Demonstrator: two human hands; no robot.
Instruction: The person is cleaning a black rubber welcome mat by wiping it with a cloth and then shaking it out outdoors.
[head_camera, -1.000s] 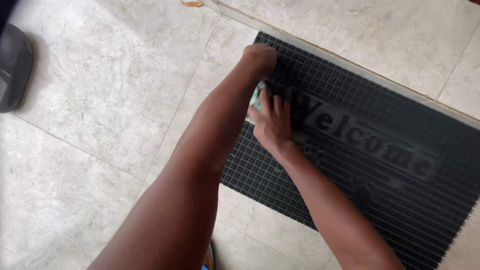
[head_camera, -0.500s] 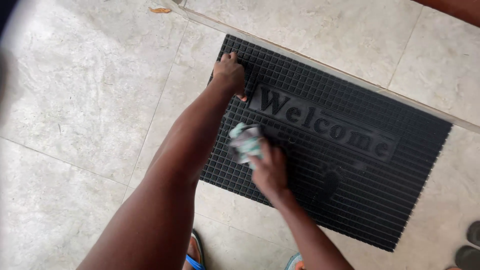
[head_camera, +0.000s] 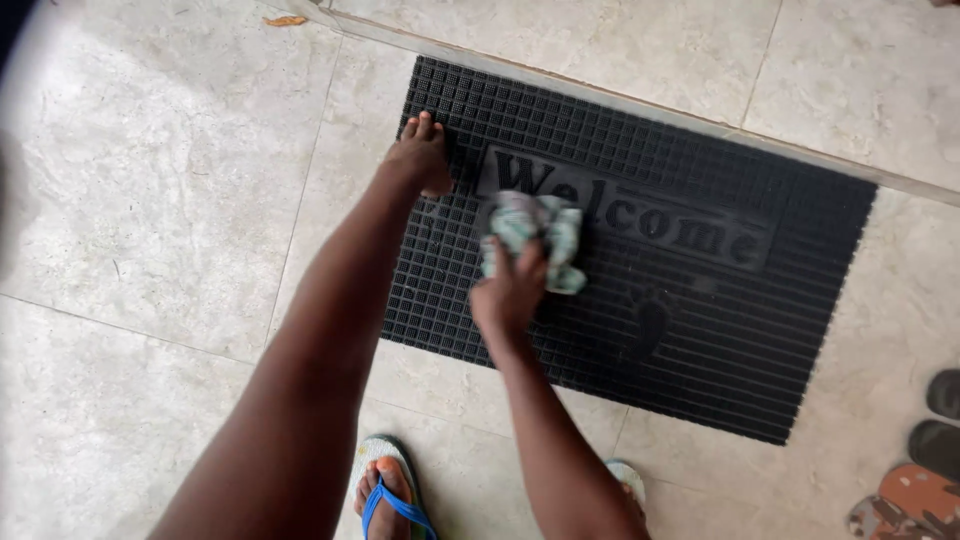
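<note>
Kneeling over the tiled floor (head_camera: 150, 200), the person has a black ribbed mat (head_camera: 700, 310) just past the toes, running from ten o'clock to four. Left hand (head_camera: 425, 155), fingers together, is pressed flat near the mat's ten-o'clock corner, pinning it. Right hand (head_camera: 508, 290) is bunched around a pale green cloth (head_camera: 535, 235) on the raised lettering. Wiping looks under way; sweeping toward three o'clock calls for firm downward pressure. Flip-flop (head_camera: 385, 490) at six.
</note>
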